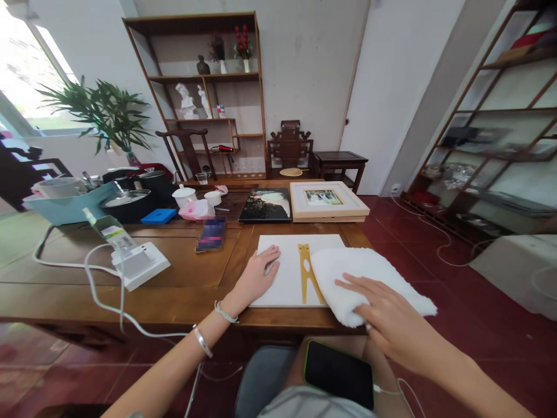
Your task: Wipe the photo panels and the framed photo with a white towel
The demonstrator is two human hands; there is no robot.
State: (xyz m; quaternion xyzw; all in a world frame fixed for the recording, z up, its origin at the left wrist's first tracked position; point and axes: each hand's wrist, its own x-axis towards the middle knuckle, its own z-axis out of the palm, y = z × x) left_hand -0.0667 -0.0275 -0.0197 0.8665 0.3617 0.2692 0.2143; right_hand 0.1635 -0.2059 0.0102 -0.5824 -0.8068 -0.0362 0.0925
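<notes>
My left hand (260,273) lies flat on the left side of a white rectangular board (285,290), fingers stretched out and holding nothing. On the board is a flat yellow piece (305,281) with two legs and an oval hole. A white fluffy cloth (369,264) covers the board's right part and reaches past the table's right edge. My right hand (378,307) grips the cloth near its front edge, fingers spread over the top and thumb at the rim. What lies beneath the cloth is hidden.
Behind the board are a light wooden picture frame (331,200) and a dark picture panel (266,205). To the left are a phone (211,234), an open white box (143,264) and a white cable (93,284). Another phone (339,374) rests on my lap.
</notes>
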